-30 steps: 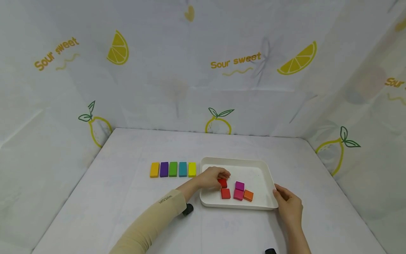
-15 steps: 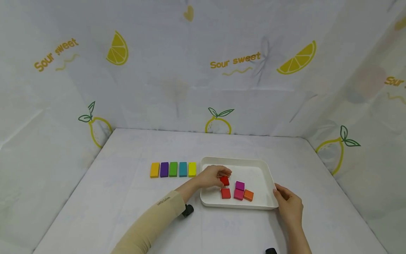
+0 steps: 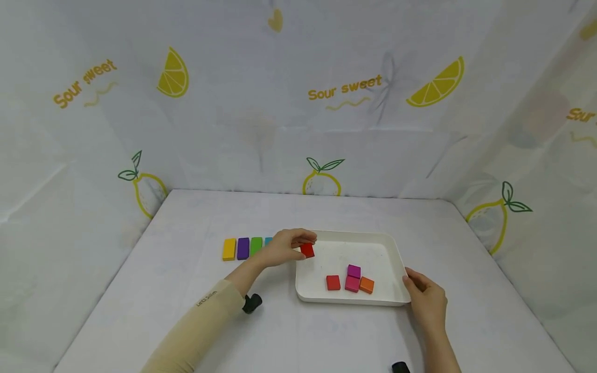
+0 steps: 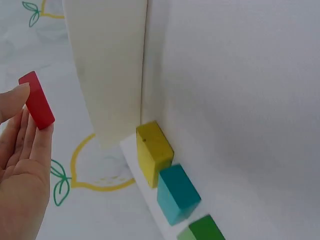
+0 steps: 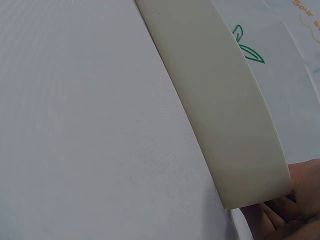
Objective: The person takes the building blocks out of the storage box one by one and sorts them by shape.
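Observation:
Pinched between my left hand's (image 3: 282, 247) thumb and fingers is a red block (image 3: 307, 250), above the left rim of a white tray (image 3: 380, 247). In the left wrist view the same thin red block (image 4: 38, 104) shows raised off the surface. My right hand (image 3: 428, 305) grips the tray's front right corner, thumb on the wall and fingers outside it. Lying in the tray are another red block (image 3: 333, 283), a purple-magenta block (image 3: 354, 271), a pink block (image 3: 352, 284) and an orange block (image 3: 367, 285).
Left of the tray a row of blocks stands on the white table: amber (image 3: 229, 249), purple (image 3: 243, 248), green (image 3: 256, 245), teal (image 4: 179, 194) and yellow (image 4: 154, 154). My left hand hides the yellow one in the head view. A lemon-print cloth (image 3: 233, 134) hangs behind.
My left hand has lifted the red block from the tray floor and carried it left and back to the tray's left rim. My right hand stays on the tray corner.

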Available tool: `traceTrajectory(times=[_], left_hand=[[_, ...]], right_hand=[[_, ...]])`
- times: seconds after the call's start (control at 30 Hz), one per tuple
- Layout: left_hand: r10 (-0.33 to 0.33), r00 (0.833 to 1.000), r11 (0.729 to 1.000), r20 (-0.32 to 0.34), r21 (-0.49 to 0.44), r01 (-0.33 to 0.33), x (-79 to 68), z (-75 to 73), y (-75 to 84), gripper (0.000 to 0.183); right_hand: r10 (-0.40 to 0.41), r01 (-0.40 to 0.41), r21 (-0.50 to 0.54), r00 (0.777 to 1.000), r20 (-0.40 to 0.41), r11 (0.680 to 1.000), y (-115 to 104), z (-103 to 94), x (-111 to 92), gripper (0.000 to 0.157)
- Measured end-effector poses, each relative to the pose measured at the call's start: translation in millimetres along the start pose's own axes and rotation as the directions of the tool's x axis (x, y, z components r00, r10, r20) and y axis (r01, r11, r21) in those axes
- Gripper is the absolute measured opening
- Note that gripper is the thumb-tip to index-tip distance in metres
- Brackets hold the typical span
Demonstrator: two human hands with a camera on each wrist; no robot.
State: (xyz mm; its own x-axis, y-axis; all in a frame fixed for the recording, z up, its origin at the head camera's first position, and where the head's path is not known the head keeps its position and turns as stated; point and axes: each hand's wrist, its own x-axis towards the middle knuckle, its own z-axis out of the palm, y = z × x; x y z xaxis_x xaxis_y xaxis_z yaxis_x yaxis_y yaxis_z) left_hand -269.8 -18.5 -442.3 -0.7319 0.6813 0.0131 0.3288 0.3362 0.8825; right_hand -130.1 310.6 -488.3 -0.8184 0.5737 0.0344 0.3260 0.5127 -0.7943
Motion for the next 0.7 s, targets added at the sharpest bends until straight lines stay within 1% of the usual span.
traceTrajectory(times=[0.13, 0.23, 0.37, 0.47, 0.57, 0.7], left_hand=[[-0.009, 1.0, 1.0, -0.026, 0.024, 0.01, -15.3, -14.4, -2.4, 0.05], [-0.042, 0.999, 0.999, -0.03, 0.018, 0.042, -23.1, -19.4, -7.5, 0.051], [-0.098, 0.995, 0.995, -0.022, 0.008, 0.098, -30.3, -19.6, -16.8, 0.051], [-0.128, 0.992, 0.992, -0.017, 0.011, 0.128, -34.5, -17.7, -24.4, 0.051], [-0.137, 0.991, 0.991, -0.01, 0.007, 0.137, -36.6, -16.0, -31.4, 0.051], [-0.134, 0.991, 0.991, 0.002, 0.004, 0.134, -37.3, -14.4, -39.3, 0.05]], right_hand=[[0.0, 0.0, 0.013, 1.0, 0.006, 1.0, 1, -0.1, 0, 0.035], [-0.005, 0.005, 0.022, 1.0, 0.004, 1.0, 0, -0.7, 0, 0.035], [-0.01, 0.009, 0.023, 1.0, 0.009, 1.0, 0, -1.2, 0, 0.035], [-0.006, 0.006, 0.018, 1.0, 0.014, 1.0, 0, -0.9, -1, 0.036], [0.0, -0.001, 0.013, 1.0, 0.014, 1.0, 0, -0.6, -1, 0.035], [-0.003, 0.003, 0.017, 1.0, 0.011, 1.0, -1, -1.0, -2, 0.035]])
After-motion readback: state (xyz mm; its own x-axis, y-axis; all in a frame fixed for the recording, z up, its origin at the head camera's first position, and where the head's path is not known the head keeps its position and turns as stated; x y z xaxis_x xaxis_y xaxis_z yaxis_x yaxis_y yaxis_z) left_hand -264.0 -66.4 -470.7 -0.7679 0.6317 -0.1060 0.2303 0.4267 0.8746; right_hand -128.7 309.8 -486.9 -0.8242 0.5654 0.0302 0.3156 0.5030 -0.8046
